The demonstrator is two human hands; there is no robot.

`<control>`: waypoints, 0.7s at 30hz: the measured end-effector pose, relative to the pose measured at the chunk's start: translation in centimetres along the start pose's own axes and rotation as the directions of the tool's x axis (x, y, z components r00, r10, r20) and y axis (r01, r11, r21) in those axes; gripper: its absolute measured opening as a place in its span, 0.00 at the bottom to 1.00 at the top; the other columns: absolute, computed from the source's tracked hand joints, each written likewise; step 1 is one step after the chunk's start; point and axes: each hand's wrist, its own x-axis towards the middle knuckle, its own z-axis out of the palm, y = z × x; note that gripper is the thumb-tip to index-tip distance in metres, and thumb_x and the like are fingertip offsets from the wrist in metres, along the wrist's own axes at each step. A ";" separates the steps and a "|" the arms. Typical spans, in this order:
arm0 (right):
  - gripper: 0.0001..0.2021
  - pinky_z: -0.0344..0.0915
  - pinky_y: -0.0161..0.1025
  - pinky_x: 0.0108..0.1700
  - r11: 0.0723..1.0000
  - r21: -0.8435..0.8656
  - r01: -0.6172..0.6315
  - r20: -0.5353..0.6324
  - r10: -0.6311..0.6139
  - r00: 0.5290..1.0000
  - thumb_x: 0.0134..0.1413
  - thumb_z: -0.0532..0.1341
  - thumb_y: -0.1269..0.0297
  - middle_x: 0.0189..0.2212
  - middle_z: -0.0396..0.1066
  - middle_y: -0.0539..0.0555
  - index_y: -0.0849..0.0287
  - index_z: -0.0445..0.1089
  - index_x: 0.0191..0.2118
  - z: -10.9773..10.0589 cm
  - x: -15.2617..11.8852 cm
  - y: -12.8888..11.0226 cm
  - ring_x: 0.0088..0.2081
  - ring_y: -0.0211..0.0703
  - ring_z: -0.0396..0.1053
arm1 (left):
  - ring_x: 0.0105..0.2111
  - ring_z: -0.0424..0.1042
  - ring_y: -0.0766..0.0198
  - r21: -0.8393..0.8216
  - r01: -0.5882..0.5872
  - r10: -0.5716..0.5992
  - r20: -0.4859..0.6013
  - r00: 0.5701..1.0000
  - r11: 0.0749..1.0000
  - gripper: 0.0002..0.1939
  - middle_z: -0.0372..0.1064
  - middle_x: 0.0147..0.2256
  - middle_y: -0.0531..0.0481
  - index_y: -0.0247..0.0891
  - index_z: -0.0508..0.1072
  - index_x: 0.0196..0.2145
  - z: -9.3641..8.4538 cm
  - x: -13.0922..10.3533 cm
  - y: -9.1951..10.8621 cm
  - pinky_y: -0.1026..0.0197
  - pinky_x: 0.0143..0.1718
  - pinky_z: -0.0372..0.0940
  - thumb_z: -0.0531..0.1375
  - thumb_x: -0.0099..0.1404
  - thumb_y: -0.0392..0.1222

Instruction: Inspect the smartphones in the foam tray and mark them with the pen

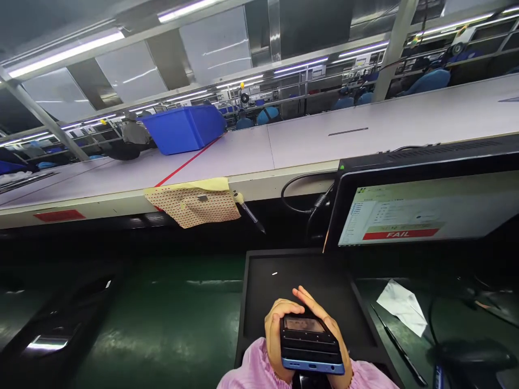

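Low in the middle of the view, my two hands close around a short stack of dark flat slabs. At the bottom of the stack is a blue smartphone [313,366], its edge with the charging port facing me. The topmost black slab [304,324] has a shiny, reflecting window. My left hand [277,330] curls around the left side, fingers bent over the far end. Along the right side lies my right hand [329,323], its fingers extended and close together. Beneath them is a black tray [259,292] with a small white piece [274,273] on it.
A monitor [430,210] showing a red FAIL bar stands at right. Below it lie a white tissue [403,306] and a thin black tool [399,346]. A pen [250,212] and yellow perforated sheet [197,202] hang from the shelf edge. A blue bin [182,129] sits on the shelf.
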 end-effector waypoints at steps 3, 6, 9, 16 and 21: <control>0.22 0.53 0.52 0.57 1.000 -0.015 0.010 0.009 -0.010 1.000 0.52 0.47 0.50 0.50 0.66 0.52 0.51 0.69 0.46 -0.1 -0.2 -0.5 0.55 0.54 0.57 | 0.29 0.69 0.54 -0.009 -0.007 0.007 0.021 1.000 1.000 0.25 0.72 0.25 0.43 0.38 0.75 0.25 -0.3 0.5 0.1 0.53 0.34 0.64 0.46 0.59 0.56; 0.23 0.54 0.51 0.56 0.999 -0.029 0.036 0.007 -0.036 0.999 0.51 0.47 0.50 0.49 0.67 0.52 0.52 0.70 0.45 -0.1 -0.2 -0.6 0.54 0.55 0.58 | 0.28 0.69 0.53 0.010 0.009 -0.010 0.062 0.998 1.000 0.27 0.72 0.23 0.41 0.38 0.76 0.23 -0.5 0.8 0.0 0.51 0.34 0.64 0.48 0.55 0.61; 0.21 0.53 0.50 0.57 0.995 -0.079 0.060 0.002 -0.060 0.998 0.51 0.49 0.51 0.49 0.67 0.51 0.51 0.70 0.45 0.1 -0.2 -1.1 0.53 0.54 0.59 | 0.28 0.69 0.54 -0.036 -0.027 0.028 0.025 0.999 0.999 0.26 0.72 0.23 0.41 0.39 0.76 0.23 0.1 0.5 0.0 0.51 0.34 0.63 0.45 0.58 0.57; 0.23 0.49 0.51 0.58 0.987 -0.058 0.153 0.038 -0.151 0.988 0.55 0.41 0.55 0.51 0.65 0.49 0.50 0.67 0.48 0.5 -0.5 -2.2 0.55 0.50 0.57 | 0.29 0.67 0.54 -0.096 -0.162 0.156 -0.065 0.986 0.982 0.24 0.72 0.25 0.43 0.38 0.75 0.26 1.6 0.0 0.7 0.50 0.36 0.59 0.42 0.61 0.48; 0.22 0.49 0.50 0.58 0.979 -0.083 0.185 0.056 -0.181 0.982 0.55 0.42 0.55 0.50 0.66 0.50 0.50 0.67 0.48 0.4 -0.4 -2.3 0.55 0.50 0.57 | 0.29 0.68 0.54 -0.082 -0.186 0.183 -0.045 0.982 0.979 0.23 0.72 0.25 0.43 0.36 0.74 0.26 1.5 0.1 0.9 0.50 0.37 0.58 0.42 0.61 0.45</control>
